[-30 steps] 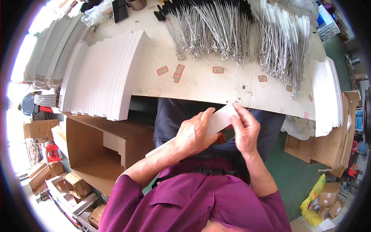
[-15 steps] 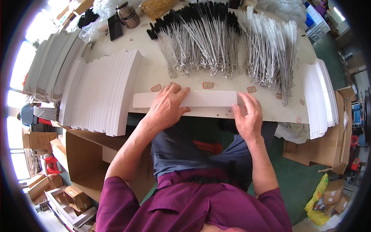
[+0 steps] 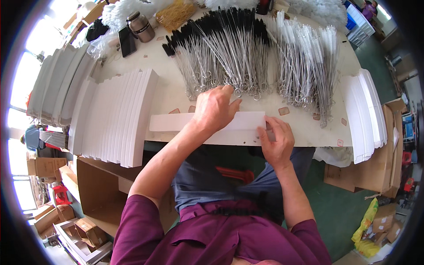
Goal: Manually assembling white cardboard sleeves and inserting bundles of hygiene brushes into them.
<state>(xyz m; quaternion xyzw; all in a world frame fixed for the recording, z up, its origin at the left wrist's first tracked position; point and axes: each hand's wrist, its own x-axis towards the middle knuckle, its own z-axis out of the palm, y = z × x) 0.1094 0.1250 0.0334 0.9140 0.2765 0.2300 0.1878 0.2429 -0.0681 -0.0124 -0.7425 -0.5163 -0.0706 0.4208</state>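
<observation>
A long, narrow white box [image 3: 170, 123] lies crosswise near the table's front edge. My right hand [image 3: 278, 139] is at its right end, thumb on the near edge and forefinger at the end corner. Stretched over the box, my left hand [image 3: 215, 108] is close to the ring ends of the black-bristled wire brushes [image 3: 229, 53]. Its thumb stands apart from the bent fingers, whose tips are partly hidden, and I see no brush lifted in it. To the right lies a pile of white-bristled wire brushes [image 3: 304, 66].
A row of white boxes [image 3: 115, 117] stands at the left, with grey-white stacks [image 3: 57, 84] beyond. More white boxes [image 3: 364, 115] lie at the right edge. A phone [image 3: 126, 42], a steel flask [image 3: 141, 27] and a yellowish bundle [image 3: 176, 15] sit at the back left.
My left hand has left the box and moved forward and right to the black brushes' ring ends. My right hand stays by the box's right end. The view has shifted slightly.
</observation>
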